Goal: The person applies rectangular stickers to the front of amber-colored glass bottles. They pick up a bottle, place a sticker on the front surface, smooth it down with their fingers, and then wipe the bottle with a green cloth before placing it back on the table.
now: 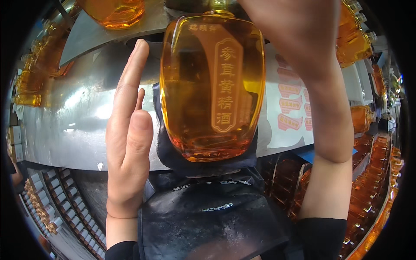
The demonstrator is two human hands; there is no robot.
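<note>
Beside the amber bottle (210,91), the left grip (125,130) stands outstretched, just apart.

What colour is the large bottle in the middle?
The bottle looks golden amber, turning orange-red near its base; the head view shows it best.

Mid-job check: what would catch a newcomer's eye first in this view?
The big amber bottle, filling the upper centre, with pale lettering down its front. Next, the open left hand to the left of it, fingers toward the top of the picture, and the right hand, blurred at upper right. Then the white label sheet with pink labels, right of the bottle.
</note>
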